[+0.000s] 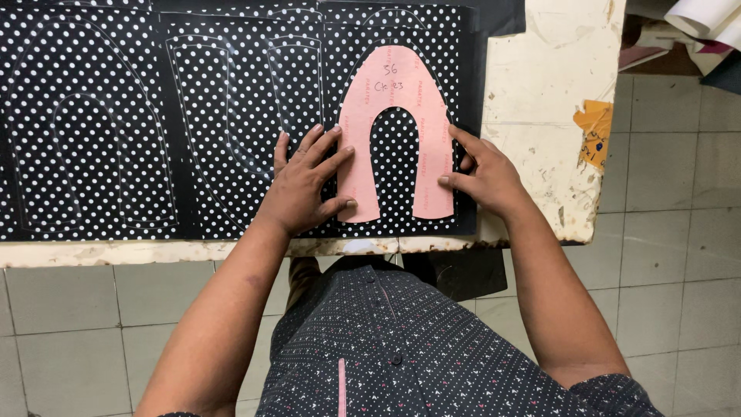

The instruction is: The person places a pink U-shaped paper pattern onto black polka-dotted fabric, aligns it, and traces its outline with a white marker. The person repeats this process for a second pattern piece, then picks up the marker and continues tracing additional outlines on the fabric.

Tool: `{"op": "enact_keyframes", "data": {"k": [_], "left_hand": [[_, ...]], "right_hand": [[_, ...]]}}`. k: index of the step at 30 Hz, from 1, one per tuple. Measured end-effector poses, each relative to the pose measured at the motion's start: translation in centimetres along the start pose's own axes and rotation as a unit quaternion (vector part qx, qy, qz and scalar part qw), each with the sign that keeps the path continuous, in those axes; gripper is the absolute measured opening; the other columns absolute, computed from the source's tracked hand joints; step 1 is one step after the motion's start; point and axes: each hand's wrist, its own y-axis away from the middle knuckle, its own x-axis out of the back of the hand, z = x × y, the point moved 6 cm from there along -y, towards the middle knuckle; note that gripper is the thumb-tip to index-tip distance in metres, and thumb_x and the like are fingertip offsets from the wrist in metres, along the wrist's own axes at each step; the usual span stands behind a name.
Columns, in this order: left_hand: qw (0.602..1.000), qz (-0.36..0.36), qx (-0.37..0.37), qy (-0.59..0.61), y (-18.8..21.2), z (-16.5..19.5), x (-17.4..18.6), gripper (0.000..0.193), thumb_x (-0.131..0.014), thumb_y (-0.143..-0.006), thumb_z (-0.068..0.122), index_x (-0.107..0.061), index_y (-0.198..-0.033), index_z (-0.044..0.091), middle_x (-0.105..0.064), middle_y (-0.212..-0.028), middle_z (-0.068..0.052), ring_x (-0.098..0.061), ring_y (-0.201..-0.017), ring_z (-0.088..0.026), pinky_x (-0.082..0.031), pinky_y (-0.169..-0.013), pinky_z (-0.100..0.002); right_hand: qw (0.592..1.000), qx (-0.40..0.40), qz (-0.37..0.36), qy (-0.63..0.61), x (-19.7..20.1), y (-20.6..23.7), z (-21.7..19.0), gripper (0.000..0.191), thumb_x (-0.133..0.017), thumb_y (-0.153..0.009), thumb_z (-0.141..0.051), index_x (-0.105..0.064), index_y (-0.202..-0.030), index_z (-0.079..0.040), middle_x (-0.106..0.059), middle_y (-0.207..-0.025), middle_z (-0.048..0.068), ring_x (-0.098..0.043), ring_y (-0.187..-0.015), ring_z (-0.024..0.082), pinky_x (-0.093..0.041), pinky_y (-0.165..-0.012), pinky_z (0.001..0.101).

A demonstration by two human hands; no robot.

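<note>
A pink horseshoe-shaped card template (360, 116) lies flat on black fabric with white polka dots (100, 131) spread over a worn white table (540, 93). My left hand (305, 185) rests palm down with spread fingers on the template's left leg. My right hand (482, 174) presses its fingertips on the template's right leg and outer edge. Neither hand grips anything. Faint traced outlines of similar shapes show on the fabric to the left.
The table's front edge (154, 251) runs just below the fabric, its right edge near a yellow sticker (594, 131). Tiled floor (679, 232) lies beyond. Rolled paper and material (695, 23) sit at the top right.
</note>
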Motion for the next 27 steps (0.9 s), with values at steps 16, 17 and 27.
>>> {"op": "enact_keyframes", "data": {"k": [16, 17, 27], "left_hand": [[1.000, -0.012, 0.012, -0.003, -0.11, 0.06, -0.10, 0.085, -0.079, -0.070, 0.064, -0.055, -0.144, 0.030, -0.037, -0.160, -0.001, -0.024, -0.152, -0.026, 0.001, -0.123, -0.057], [1.000, -0.013, 0.012, -0.002, -0.14, 0.05, -0.11, 0.084, -0.079, -0.070, 0.063, -0.055, -0.143, 0.030, -0.037, -0.160, -0.001, -0.024, -0.152, -0.026, 0.001, -0.123, -0.056], [1.000, 0.004, -0.004, -0.025, 0.11, -0.21, -0.37, 0.076, -0.069, -0.083, 0.061, -0.051, -0.149, 0.028, -0.035, -0.163, -0.002, -0.024, -0.153, -0.026, 0.001, -0.122, -0.057]], "right_hand": [[1.000, -0.009, -0.001, 0.016, 0.01, -0.07, -0.13, 0.093, -0.088, -0.069, -0.030, -0.050, -0.153, -0.033, -0.057, -0.093, 0.001, -0.054, -0.077, 0.015, -0.050, -0.073, 0.0298], [1.000, -0.008, -0.001, 0.016, 0.06, -0.05, -0.10, 0.092, -0.088, -0.069, -0.030, -0.050, -0.153, -0.033, -0.057, -0.093, 0.001, -0.054, -0.077, 0.015, -0.050, -0.073, 0.0298], [1.000, 0.009, 0.003, 0.017, -0.19, -0.15, 0.07, 0.091, -0.087, -0.070, -0.031, -0.051, -0.153, -0.030, -0.057, -0.092, 0.002, -0.055, -0.077, 0.016, -0.050, -0.073, 0.0302]]}}
